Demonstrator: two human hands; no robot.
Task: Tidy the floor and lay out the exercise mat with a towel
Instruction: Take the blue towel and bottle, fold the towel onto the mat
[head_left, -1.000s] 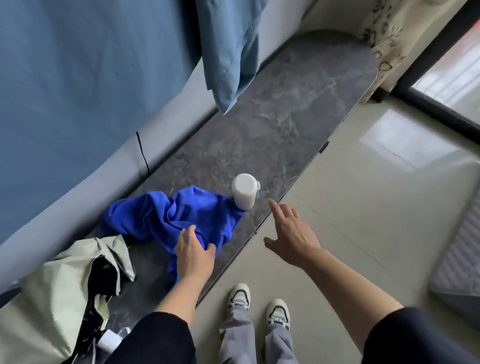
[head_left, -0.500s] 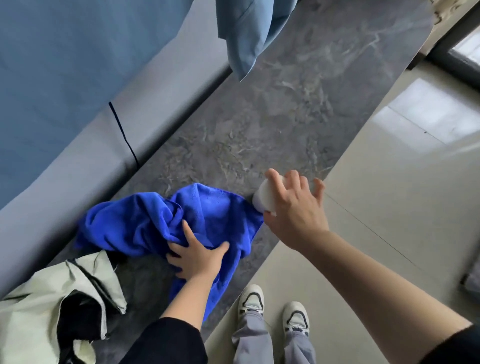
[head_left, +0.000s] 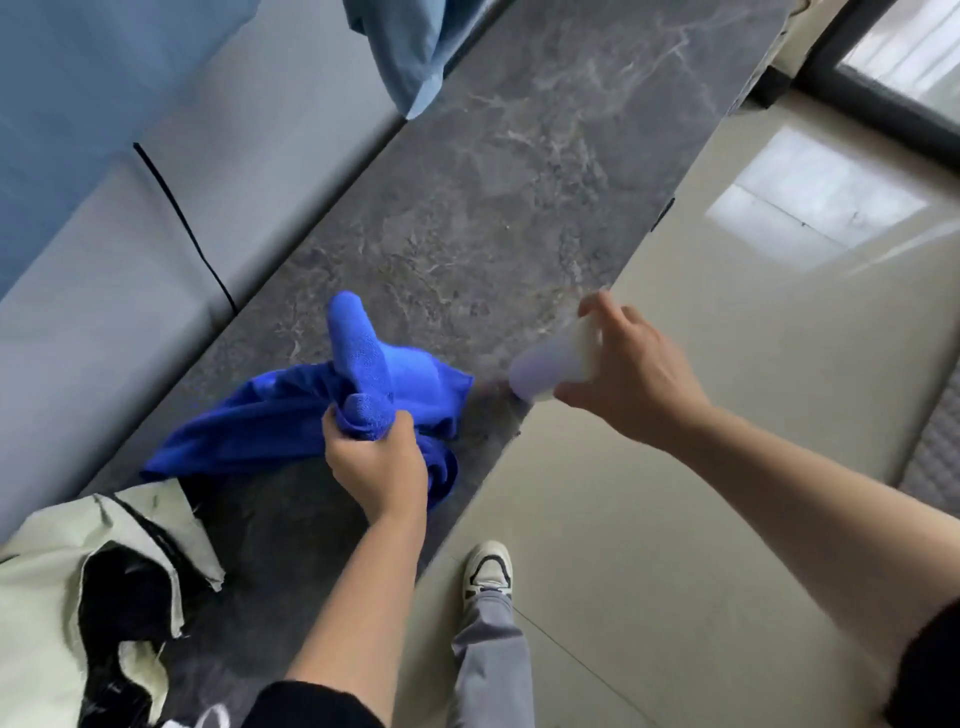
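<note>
Bright blue terry-cloth towel (head_left: 311, 415), nubby weave, bunched on the dark grey marble-veined slab (head_left: 519, 171). No brand, label or legible writing anywhere in view. Left hand (head_left: 376, 467), at about 6 o'clock from the towel's middle, is clenched on a gathered wad of the cloth; one twisted end stands up toward 12 o'clock while the rest trails flat toward 8 o'clock, touching the slab.

Right hand (head_left: 626, 374), at 3 o'clock from the towel, is wrapped around a smooth white plastic cup (head_left: 550, 364), tipped on its side with its round end toward the towel; motion-blurred, and whether it touches the slab's edge I cannot tell.

Slab surface matte, pale veining, straight front edge running from 7 to 1 o'clock. At 8 o'clock from the towel, a crumpled pale green jacket (head_left: 57, 597) with black lining lies on the slab. Glossy cream floor tiles (head_left: 727, 364) at 4 o'clock, window glare on them. One white-and-black sneaker (head_left: 488, 569) and a grey trouser leg at 6 o'clock. Light blue fabric (head_left: 410, 47) hangs at 12 o'clock.
</note>
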